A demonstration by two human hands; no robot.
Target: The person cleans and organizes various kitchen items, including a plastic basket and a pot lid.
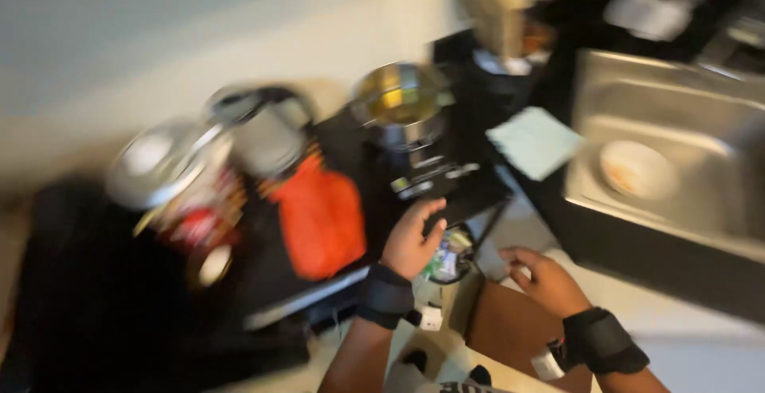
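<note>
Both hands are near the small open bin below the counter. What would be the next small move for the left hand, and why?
Probably the left hand should lower a little toward the small bin. It hovers with fingers spread at the edge of the black stove, just beside the bin's rim, and seems to hold nothing. The right hand is at the cardboard box. The picture is blurred, so this is uncertain.

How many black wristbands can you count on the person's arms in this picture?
2. One wristband sits on the left wrist, below the left hand by the black cooktop. The other wristband is on the right wrist, below the right hand. None seems hidden.
</note>
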